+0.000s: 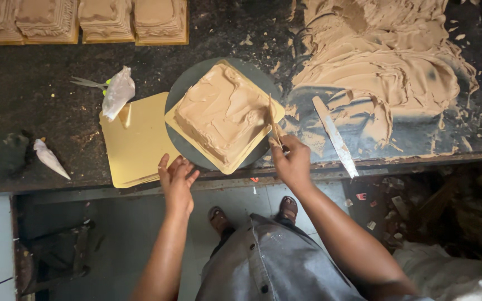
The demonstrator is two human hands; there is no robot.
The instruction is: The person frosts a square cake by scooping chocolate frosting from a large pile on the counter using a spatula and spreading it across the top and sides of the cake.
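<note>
Sitting diamond-wise on gold board [231, 165], square cake [221, 114]: tan frosting, rough swirls.

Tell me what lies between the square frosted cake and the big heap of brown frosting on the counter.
In the head view, the right hand holds a thin scraper against the cake's right edge. Beyond it is smeared counter, then a long palette knife beside the frosting heap.

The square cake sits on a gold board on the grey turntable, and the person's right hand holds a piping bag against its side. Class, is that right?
Not quite. The head view shows the right hand holding a scraper, not a piping bag, against the square cake. The gold board and grey turntable are right.
</note>
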